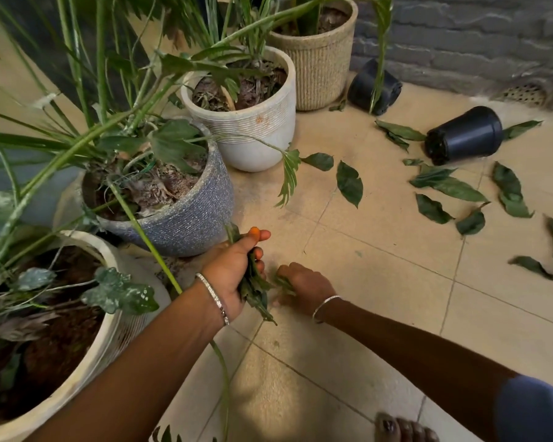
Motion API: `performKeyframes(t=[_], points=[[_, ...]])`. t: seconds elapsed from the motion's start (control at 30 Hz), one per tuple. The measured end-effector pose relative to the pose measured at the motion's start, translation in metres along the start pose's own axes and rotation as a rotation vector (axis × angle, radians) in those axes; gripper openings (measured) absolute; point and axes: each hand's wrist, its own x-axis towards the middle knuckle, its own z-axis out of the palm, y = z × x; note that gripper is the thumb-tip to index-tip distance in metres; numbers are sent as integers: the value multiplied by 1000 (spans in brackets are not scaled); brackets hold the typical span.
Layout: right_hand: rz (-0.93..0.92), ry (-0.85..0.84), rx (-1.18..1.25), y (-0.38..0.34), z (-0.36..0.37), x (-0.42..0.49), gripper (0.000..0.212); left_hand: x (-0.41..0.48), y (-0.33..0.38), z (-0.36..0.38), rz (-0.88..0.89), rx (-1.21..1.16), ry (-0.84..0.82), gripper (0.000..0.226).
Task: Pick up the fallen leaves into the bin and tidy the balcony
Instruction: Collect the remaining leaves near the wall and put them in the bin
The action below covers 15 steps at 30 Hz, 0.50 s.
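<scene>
My left hand [233,269] grips a bunch of dark green leaves [256,291] just above the tiled floor, beside the blue-grey pot. Close to its right, my right hand [304,285] is curled down at the floor and pinches a small green leaf [283,282]. Several fallen leaves [454,189] lie scattered on the tiles at the right; one larger leaf [349,183] lies nearer the white pot. No bin is in view.
Potted plants line the left: a cream pot [87,362], a blue-grey pot [192,215], a white pot [256,129] and a beige ribbed pot [320,59]. Two empty black pots [466,135] [372,87] lie tipped over near the grey brick wall [476,36]. My foot [403,429] is at bottom right.
</scene>
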Motion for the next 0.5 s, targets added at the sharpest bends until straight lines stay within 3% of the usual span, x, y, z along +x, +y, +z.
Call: performKeyframes(t=[0.07, 0.37, 0.43, 0.5], points=[[44, -23, -49, -4, 6, 0, 53, -2, -1, -1, 7, 17, 0, 21], [152, 83, -88, 9, 2, -27, 18, 2, -4, 5, 9, 18, -20, 20], [255, 191, 21, 29, -17, -39, 18, 3, -5, 10, -5, 19, -51, 19], [413, 404, 236, 49, -41, -51, 20, 3, -7, 14, -12, 21, -68, 19]])
